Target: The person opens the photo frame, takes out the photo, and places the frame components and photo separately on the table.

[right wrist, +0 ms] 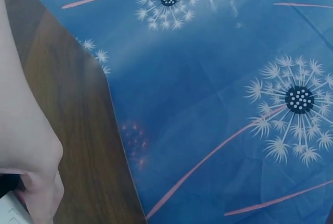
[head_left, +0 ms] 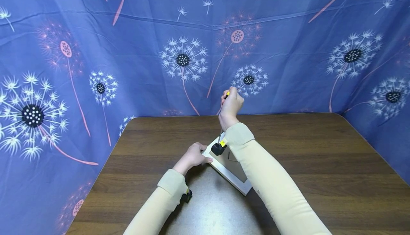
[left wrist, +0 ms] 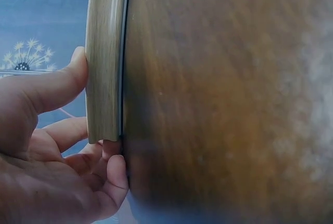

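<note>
A picture frame with a pale border and a grey-beige inner panel lies aslant on the table. My left hand grips its far left corner; in the left wrist view the thumb lies along the wood-grained moulding and the other fingers curl around its end. Above that corner, my right hand grips a screwdriver by its black and yellow handle. The thin metal shaft points down toward the frame; its tip is hidden behind the black wrist camera. My right forearm covers the frame's right side.
The brown wooden table has rounded far corners. Blue cloth with a dandelion print hangs along its back and sides. Another black wrist camera sits under my left cuff.
</note>
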The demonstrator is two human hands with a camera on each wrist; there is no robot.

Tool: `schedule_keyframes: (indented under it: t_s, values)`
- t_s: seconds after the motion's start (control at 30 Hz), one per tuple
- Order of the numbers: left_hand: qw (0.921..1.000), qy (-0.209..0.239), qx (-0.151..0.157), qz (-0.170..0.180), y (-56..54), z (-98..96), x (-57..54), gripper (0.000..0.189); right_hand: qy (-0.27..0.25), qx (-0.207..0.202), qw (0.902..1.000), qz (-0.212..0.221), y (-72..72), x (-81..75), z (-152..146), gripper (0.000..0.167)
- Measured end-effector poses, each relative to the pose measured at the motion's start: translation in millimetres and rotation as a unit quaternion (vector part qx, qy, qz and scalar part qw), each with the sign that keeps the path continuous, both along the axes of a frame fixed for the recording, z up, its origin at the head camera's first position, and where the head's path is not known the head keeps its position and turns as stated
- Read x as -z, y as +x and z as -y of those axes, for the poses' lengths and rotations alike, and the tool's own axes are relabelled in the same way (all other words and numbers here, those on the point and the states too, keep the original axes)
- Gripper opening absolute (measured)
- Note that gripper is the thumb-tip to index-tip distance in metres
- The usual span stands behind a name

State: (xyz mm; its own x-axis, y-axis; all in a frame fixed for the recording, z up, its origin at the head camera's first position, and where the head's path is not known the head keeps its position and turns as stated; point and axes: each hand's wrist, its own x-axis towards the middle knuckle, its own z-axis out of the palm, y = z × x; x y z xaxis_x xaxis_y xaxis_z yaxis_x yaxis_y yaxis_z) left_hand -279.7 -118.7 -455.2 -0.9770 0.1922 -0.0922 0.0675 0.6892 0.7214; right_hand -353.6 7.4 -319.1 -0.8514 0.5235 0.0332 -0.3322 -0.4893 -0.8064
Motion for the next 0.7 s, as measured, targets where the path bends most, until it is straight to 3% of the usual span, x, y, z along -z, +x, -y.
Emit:
schedule_keyframes:
  t_s: [0.27,0.53,0.7]
  values:
    - [1.0,0.003,-0.003,0.007,0.4,0.6,-1.8,0.06,0.027,0.018,0.9994,0.011,-12.7,3.7,8.0,0.041]
    - [1.0,-0.001,0.003,0.002,-0.6,2.0,-0.5,0.062,0.074,0.041,0.9946,0.061,-20.9,3.3,8.8,0.035]
    - [1.0,0.002,0.005,0.0,-0.9,0.7,-1.4,0.062,0.081,0.05,0.993,0.07,-27.1,5.2,5.2,0.036]
